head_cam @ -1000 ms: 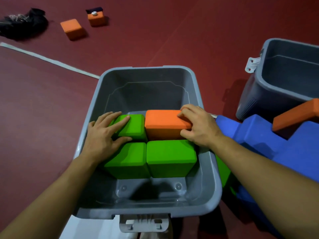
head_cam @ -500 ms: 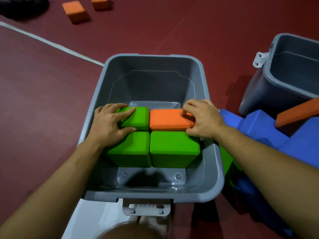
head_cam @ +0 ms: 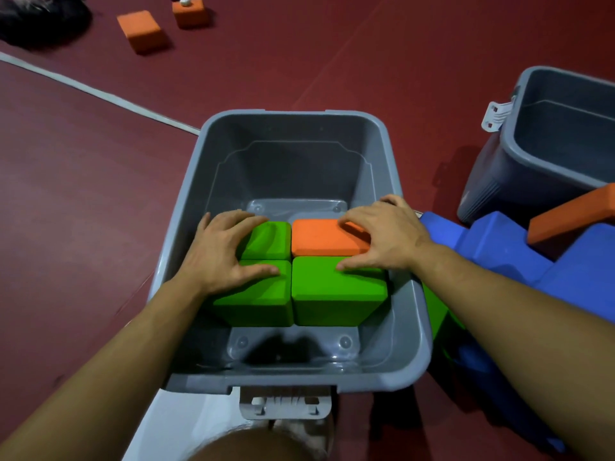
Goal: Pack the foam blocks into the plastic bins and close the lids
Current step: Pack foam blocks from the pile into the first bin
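Near bin point(head_cam: 411, 327) at 6 o'clock held four foam blocks in a tight two-by-two. Left hand point(head_cam: 219, 252) lay flat, fingers straight, pressing the two left green blocks point(head_cam: 256, 294); right hand point(head_cam: 382, 237) pressed the orange block point(head_cam: 322, 237) and the green block point(head_cam: 336, 287), grasping nothing. Step: seating the first layer. Next likely needs more blocks from the blue pile point(head_cam: 549, 267) at 3 o'clock. Versus 0.5 s ago, the right fingers had uncurled and spread flatter. Second bin point(head_cam: 519, 151) at 2 o'clock, loose orange blocks point(head_cam: 141, 29) at 11.
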Motion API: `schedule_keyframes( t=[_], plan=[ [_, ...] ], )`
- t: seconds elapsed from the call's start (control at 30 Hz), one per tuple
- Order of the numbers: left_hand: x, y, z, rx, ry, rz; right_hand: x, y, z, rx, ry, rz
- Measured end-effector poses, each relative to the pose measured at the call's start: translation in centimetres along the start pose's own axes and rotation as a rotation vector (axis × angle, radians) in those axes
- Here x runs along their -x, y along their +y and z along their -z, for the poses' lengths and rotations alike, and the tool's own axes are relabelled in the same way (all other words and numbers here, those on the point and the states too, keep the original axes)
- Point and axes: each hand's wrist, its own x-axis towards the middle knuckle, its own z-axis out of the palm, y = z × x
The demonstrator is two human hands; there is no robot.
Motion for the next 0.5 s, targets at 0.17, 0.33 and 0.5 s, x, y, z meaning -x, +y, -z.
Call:
schedule_keyframes(
  t=[0.17, 0.33, 0.5],
  plan=[
    [-0.16, 0.61, -0.15, -0.012, -0.037, 0.038, -0.26, 0.06, 0.03, 0.051, -0.062, -0.013],
    [-0.18, 0.78, -0.11, 0.006, -0.034, 0.051, -0.21, 0.26, -0.02, 0.045, -0.057, 0.002],
    [-0.44, 0.70, -0.05, 0.008, -0.047, 0.060, -0.26, 0.24, -0.02, 0.037, -0.059, 0.003]
  ],
)
